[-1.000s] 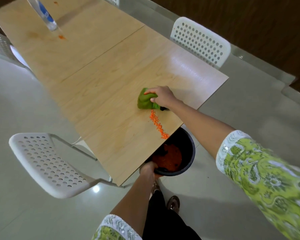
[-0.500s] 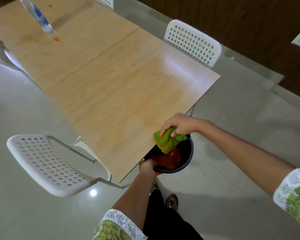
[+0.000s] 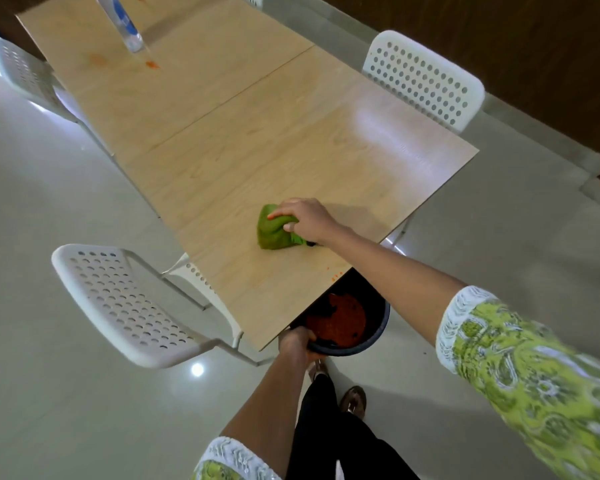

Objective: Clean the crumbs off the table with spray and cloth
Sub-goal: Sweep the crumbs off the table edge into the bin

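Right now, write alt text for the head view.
A right hand presses a green cloth on a wooden table, while the left hand holds a black bin of orange crumbs under its edge.

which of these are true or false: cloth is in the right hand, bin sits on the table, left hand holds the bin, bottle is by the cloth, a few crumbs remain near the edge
1. The right hand grips the cloth. True.
2. The bin sits on the table. False: it is held below the table's near edge.
3. The left hand holds the bin's rim. True.
4. The bottle stands by the cloth. False: it is at the far end.
5. A few crumbs lie near the edge. True.
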